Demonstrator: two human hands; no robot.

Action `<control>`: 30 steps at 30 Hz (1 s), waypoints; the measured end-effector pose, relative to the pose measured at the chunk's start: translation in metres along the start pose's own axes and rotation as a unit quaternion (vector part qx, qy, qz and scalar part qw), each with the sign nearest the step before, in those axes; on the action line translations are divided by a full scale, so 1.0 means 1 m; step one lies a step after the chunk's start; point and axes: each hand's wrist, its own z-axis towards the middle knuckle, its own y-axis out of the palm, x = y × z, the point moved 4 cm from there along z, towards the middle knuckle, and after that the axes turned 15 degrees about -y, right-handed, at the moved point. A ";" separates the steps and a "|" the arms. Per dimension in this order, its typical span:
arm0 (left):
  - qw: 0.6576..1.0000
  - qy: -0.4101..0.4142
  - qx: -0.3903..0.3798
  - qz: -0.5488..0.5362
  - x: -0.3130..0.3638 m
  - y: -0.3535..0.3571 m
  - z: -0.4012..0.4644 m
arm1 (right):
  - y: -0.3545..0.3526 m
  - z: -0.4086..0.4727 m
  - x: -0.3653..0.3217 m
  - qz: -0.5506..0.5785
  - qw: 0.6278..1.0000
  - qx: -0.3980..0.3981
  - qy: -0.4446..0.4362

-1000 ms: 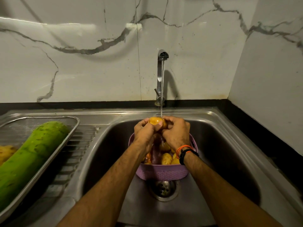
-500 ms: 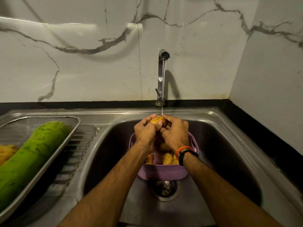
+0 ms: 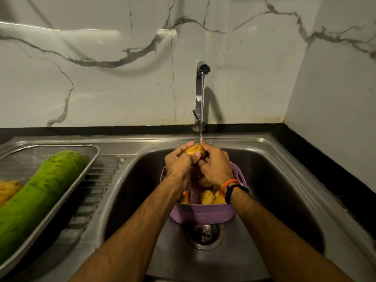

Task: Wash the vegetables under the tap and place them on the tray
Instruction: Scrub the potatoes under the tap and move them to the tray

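Hands meet at the middle of the sink, both wrapped around one potato (image 3: 195, 151) held up under the thin stream from the tap (image 3: 200, 92). The left hand (image 3: 179, 163) grips it from the left side, fingers curled over its top and thumb across its near face. The right hand (image 3: 216, 166) closes on it from the right, fingers bent over the far side, with orange and black bands (image 3: 232, 188) on its wrist. Both forearms reach in from the bottom edge and converge toward the potato.

Directly below the hands a purple basket (image 3: 203, 214) stands in the steel sink (image 3: 284, 190), just behind the drain (image 3: 204, 234), with more potatoes (image 3: 207, 196) lying inside it. On the draining board to the left sits a metal tray (image 3: 92, 159) that holds a long green gourd (image 3: 40, 192) and, at the frame's left edge, something yellow (image 3: 8, 190) only partly visible. Marble-patterned tiles (image 3: 101, 78) back the sink.
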 end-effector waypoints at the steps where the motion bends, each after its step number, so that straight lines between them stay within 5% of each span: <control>1: 1.000 0.002 0.010 -0.004 -0.001 0.000 0.000 | 0.000 0.000 0.002 0.007 1.000 0.012 0.003; 5: 1.000 0.003 0.025 -0.017 -0.002 0.001 0.001 | -0.004 -0.001 0.006 0.019 0.997 0.074 0.031; 10: 0.999 0.003 -0.029 0.029 -0.001 0.000 0.003 | 0.001 0.002 0.010 0.029 0.999 0.032 0.019; 15: 0.998 -0.007 -0.048 0.044 0.002 0.001 0.004 | -0.008 0.001 0.013 0.034 0.993 0.106 0.029; 19: 0.998 -0.023 -0.044 0.037 0.002 0.001 0.007 | -0.010 0.000 0.018 0.129 0.980 0.139 0.065; 25: 0.980 0.063 -0.032 0.187 0.004 0.003 0.008 | -0.003 0.002 0.036 0.303 0.916 0.183 0.188; 30: 0.914 0.190 -0.006 0.359 0.003 0.014 -0.002 | 0.004 0.000 0.037 0.474 0.819 0.200 0.253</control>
